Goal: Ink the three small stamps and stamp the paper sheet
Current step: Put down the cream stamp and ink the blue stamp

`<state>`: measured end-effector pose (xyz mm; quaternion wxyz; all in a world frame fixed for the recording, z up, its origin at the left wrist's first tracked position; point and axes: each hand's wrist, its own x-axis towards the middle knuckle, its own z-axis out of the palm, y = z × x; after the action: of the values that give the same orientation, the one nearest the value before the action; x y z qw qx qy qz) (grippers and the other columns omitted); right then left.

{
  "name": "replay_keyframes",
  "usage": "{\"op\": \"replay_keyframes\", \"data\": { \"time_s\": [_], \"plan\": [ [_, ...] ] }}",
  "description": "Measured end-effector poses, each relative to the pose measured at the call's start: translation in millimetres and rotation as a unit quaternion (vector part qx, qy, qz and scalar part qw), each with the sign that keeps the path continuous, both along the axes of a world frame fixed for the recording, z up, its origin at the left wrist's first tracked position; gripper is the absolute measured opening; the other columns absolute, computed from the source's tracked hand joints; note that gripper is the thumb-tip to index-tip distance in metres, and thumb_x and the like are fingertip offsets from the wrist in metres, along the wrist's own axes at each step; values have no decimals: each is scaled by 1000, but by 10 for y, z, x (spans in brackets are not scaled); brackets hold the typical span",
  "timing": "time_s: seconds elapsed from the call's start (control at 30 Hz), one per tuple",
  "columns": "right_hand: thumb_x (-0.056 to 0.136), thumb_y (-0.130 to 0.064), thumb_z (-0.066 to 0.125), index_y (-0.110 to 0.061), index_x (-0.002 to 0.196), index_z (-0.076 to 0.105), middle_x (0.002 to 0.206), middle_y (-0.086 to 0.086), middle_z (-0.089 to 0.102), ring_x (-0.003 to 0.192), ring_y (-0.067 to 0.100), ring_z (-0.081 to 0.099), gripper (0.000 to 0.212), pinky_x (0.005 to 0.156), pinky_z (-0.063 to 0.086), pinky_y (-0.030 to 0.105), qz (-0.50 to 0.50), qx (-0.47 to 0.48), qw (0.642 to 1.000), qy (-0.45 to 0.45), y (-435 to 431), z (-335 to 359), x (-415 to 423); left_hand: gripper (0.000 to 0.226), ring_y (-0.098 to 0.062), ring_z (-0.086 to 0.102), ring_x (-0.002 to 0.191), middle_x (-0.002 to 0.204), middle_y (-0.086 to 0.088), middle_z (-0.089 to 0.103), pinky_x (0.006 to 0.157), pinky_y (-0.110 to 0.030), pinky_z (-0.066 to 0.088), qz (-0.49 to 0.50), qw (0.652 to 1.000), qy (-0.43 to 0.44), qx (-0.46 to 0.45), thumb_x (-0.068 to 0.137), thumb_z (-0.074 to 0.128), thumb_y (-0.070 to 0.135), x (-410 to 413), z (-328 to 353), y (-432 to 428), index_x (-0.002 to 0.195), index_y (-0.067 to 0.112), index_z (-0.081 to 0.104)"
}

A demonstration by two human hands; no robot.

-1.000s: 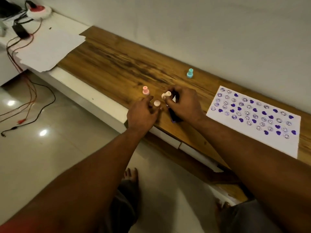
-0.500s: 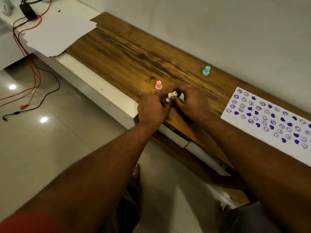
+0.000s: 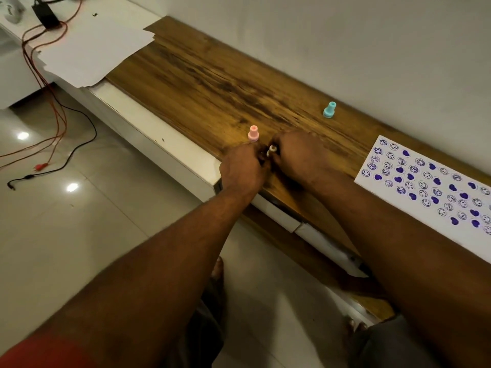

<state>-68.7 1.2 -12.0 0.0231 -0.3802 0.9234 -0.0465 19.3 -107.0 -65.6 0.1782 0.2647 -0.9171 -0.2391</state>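
— While you pinch it, how does the white stamp (image 3: pixel 271 150) look?
— Small, cream, just right of the pink stamp (image 3: pixel 253 133). Your left hand (image 3: pixel 240 170) and right hand (image 3: pixel 300 155) both clamp it; round end up, long axis hidden in your grip.

Left hand (image 3: pixel 240 170) and right hand (image 3: pixel 297 155) together grip a white stamp (image 3: pixel 271 150) beside the pink stamp (image 3: pixel 253 133).

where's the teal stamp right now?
Head view: the teal stamp stands upright on the wooden top near the wall, right of the pink stamp and left of the stamped sheet.
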Motion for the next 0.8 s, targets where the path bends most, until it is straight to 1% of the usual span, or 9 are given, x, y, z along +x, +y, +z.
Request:
{"op": "replay_keyframes", "data": {
  "time_s": [0.1, 0.2, 0.4, 0.47, 0.57, 0.63, 0.7, 0.73, 0.8],
  "plan": [
    [100, -33, 64, -19, 116, 73, 108, 5, 73, 101, 24, 68, 23, 98, 55, 45, -25, 9, 999, -18, -52, 38, -12, 32, -16, 71, 91, 104, 4, 77, 77, -30, 56, -5, 1000, -1, 0, 95, 75, 42, 8, -1, 2, 124, 30, 75],
    [101, -32, 61, -16, 114, 75, 107, 6, 74, 101, 24, 69, 25, 97, 55, 43, -44, -38, 998, -39, -52, 10, 2, 32, -15, 70, 90, 103, 5, 75, 80, -35, 61, -10, 1000, 4, 4, 96, 72, 43, 31, 3, 2, 125, 30, 75],
    [102, -39, 58, -16, 109, 74, 104, 6, 73, 94, 23, 68, 29, 90, 55, 41, -71, -92, 993, 2, -152, -124, -72, 35, -8, 61, 85, 96, 10, 70, 70, -26, 50, -13, 1000, 27, 3, 98, 64, 53, 68, -28, -4, 123, 30, 75],
    [103, -41, 57, -16, 111, 73, 106, 6, 74, 97, 24, 69, 30, 91, 55, 42, -75, -102, 992, 21, -202, -151, -114, 34, -7, 59, 84, 95, 11, 69, 69, -24, 45, -12, 1000, 28, 1, 97, 66, 53, 65, -43, 5, 121, 30, 75],
    [102, -43, 58, -16, 115, 71, 111, 7, 73, 101, 26, 69, 33, 93, 55, 44, -73, -97, 992, 33, -230, -197, -156, 30, -8, 61, 83, 94, 11, 69, 69, -24, 47, -11, 1000, 22, 4, 95, 68, 52, 58, -58, 5, 114, 30, 76],
    [101, -43, 60, -17, 120, 70, 117, 7, 72, 108, 26, 67, 34, 97, 53, 45, -68, -110, 991, 13, -207, -219, -169, 32, -8, 62, 84, 94, 11, 69, 72, -27, 52, -11, 1000, 23, 6, 95, 69, 52, 59, -55, -1, 117, 31, 76],
    [98, -44, 65, -18, 130, 66, 127, 5, 69, 116, 24, 64, 41, 101, 52, 43, -71, -156, 985, -26, -163, -210, -187, 37, -9, 62, 87, 97, 11, 70, 74, -29, 55, -12, 1000, 23, 9, 93, 72, 51, 65, -54, 2, 123, 31, 74],
    [97, -46, 67, -19, 135, 64, 130, 4, 67, 118, 22, 63, 46, 100, 52, 41, -73, -183, 980, -38, -139, -190, -205, 40, -9, 63, 88, 99, 11, 70, 75, -30, 55, -12, 1000, 23, 13, 91, 74, 52, 69, -52, 5, 125, 30, 73],
    [94, -52, 69, -21, 136, 64, 125, 0, 67, 110, 17, 64, 53, 87, 51, 33, -80, -237, 967, -36, -69, -113, -275, 47, -6, 60, 89, 101, 11, 71, 75, -28, 50, -9, 999, 24, 22, 88, 77, 56, 75, -60, 12, 127, 29, 73]
  ]
}}
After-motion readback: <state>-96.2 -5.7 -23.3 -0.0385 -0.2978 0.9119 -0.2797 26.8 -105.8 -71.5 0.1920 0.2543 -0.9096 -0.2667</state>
